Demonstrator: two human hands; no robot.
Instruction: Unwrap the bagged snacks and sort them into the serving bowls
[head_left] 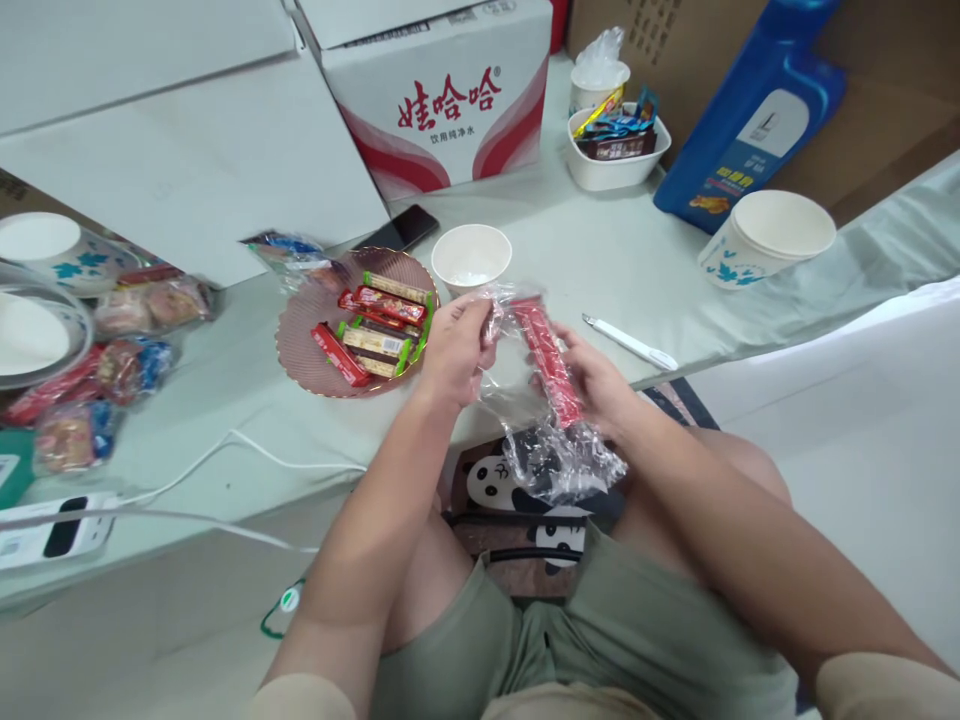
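Observation:
My left hand (466, 345) pinches the edge of a clear plastic bag (559, 460) in front of my body. Inside or behind the thin plastic is a red-wrapped snack bar (549, 360), slanting down to the right. My right hand (592, 380) is closed around the bag and the bar from the right side, its fingers partly hidden behind them. Just left of my left hand, a pink ribbed bowl (300, 345) with a gold rim holds several red and green-ended wrapped bars (375, 345). Beyond my hands stands a white paper cup (472, 255).
A white craft knife (630, 342) lies right of my hands. Behind are a phone (401, 228), a white tub (619, 175) of sachets, a blue bottle (750, 120), stacked paper cups (772, 240) and a carton (442, 110). White cables (285, 463) and bagged snacks (75, 435) lie left.

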